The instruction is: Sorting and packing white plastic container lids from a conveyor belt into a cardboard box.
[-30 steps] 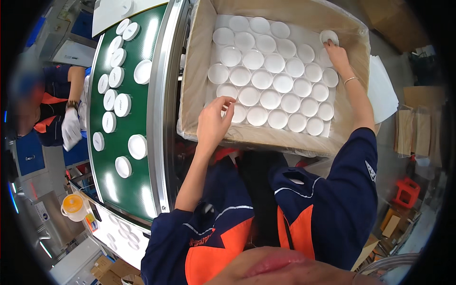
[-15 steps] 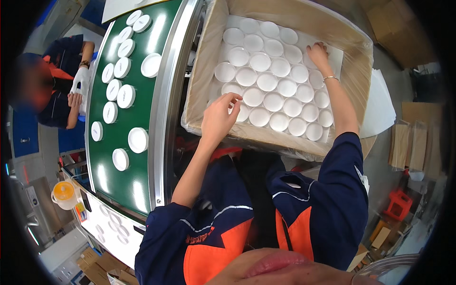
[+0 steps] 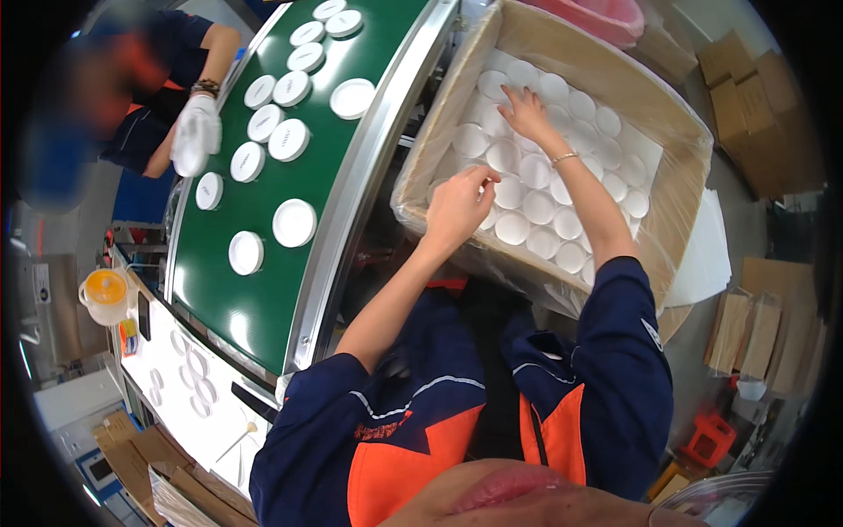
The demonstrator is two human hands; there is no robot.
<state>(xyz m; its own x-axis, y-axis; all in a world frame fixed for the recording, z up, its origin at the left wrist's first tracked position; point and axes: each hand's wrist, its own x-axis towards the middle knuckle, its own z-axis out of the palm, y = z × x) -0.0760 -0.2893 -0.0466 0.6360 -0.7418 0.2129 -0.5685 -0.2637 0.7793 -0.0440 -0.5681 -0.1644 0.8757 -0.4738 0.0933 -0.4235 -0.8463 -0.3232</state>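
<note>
While a pale jug [image 3: 105, 303] with an orange top stands at the far left, by a brightly lit table [image 3: 230, 406] carrying a few flat discs [image 3: 205, 391], a co-worker's gloved hand [image 3: 200, 123] reaches to the edge of the green belt [image 3: 263, 303]; it is blurred, and I cannot tell what it holds. On the belt lie white lids [image 3: 288, 140], most gathered toward the far end with printing on top, and two set apart nearer the table. A metal rail [image 3: 373, 167] runs along the belt's right side. Just beyond it, the person's left hand [image 3: 458, 206] hangs over the near left part of the box [image 3: 680, 167], half curled, thumb close to the bent forefinger; from where I stand I cannot tell whether anything is pinched there. Inside the plastic-lined box, packed lids [image 3: 512, 228] sit close together in slanting rows on a white sheet. The right hand [image 3: 529, 116], a thin bracelet [image 3: 565, 158] at its wrist, is palm down with the fingers spread wide over the lids toward the far left, gripping nothing that I can see. Past the box's far side is a pink tub [image 3: 606, 18]; to its right hang white sheets [image 3: 704, 250], with a red stool [image 3: 708, 439] on the floor and cardboard [image 3: 762, 325] beyond.
</note>
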